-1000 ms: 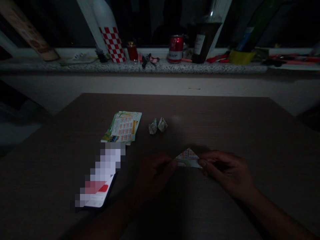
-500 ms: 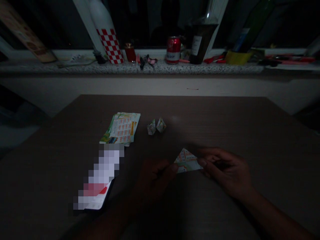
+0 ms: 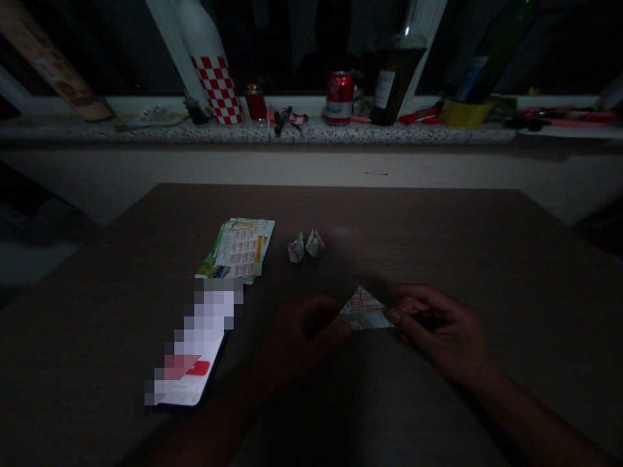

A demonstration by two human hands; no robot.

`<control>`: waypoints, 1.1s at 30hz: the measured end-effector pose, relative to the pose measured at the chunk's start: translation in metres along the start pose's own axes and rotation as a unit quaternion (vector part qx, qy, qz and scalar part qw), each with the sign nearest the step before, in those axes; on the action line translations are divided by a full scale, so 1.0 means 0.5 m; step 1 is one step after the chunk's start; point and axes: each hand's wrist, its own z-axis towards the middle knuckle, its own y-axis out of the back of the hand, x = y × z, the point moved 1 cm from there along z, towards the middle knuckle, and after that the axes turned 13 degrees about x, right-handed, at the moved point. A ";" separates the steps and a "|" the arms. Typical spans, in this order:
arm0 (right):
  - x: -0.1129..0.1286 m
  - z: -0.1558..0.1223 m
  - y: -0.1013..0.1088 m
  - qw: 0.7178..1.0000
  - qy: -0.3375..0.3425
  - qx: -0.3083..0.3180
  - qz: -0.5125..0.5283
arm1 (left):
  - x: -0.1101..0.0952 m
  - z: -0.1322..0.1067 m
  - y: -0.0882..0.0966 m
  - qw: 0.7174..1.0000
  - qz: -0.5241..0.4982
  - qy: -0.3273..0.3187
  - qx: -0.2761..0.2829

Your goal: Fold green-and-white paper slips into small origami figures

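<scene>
Between my two hands is a folded paper (image 3: 364, 311), a small triangle with orange-and-white printing and a green band. My left hand (image 3: 309, 331) pinches its left corner, thumb on the front face. At the right corner my right hand (image 3: 438, 331) grips it with thumb and fingers. The paper is held above the table, point away from me. Beyond it stand two small folded paper pieces, a left one (image 3: 296, 249) and a right one (image 3: 315, 244). A stack of printed paper slips (image 3: 238, 250) lies to their left.
A lit phone (image 3: 195, 357), partly blurred out, lies left of my left arm. The wooden table (image 3: 413, 227) ends at a wall below a stone windowsill (image 3: 292, 135). On the sill stand a red can (image 3: 339, 97), a checkered bottle (image 3: 217, 84) and a dark bottle (image 3: 389, 91).
The left hand's thumb has slid a little further right along the paper's lower edge. The paper has tilted slightly, its lower edge now nearly level. The right hand has hardly moved.
</scene>
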 end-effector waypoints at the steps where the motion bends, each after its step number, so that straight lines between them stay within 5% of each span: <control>1: -0.001 0.000 -0.001 1.000 0.009 0.014 -0.017 | 0.000 0.003 -0.004 0.999 -0.052 0.001 0.013; 7: -0.009 -0.006 -0.011 0.991 0.058 0.093 -0.083 | 0.021 0.012 -0.042 0.982 -0.143 0.055 0.111; 11: -0.003 -0.001 -0.005 0.988 0.124 0.039 -0.088 | 0.031 0.016 -0.039 0.974 -0.202 0.036 0.099; 15: 0.006 0.005 -0.001 0.980 0.170 0.049 -0.090 | 0.029 0.017 -0.034 0.972 -0.218 0.038 0.080; 24: 0.009 0.005 -0.013 0.986 0.135 0.064 -0.073 | 0.022 0.013 -0.043 0.984 -0.160 0.012 0.083; 33: 0.016 0.003 -0.019 0.980 0.091 0.147 -0.101 | 0.024 0.014 -0.048 0.965 -0.232 0.006 0.119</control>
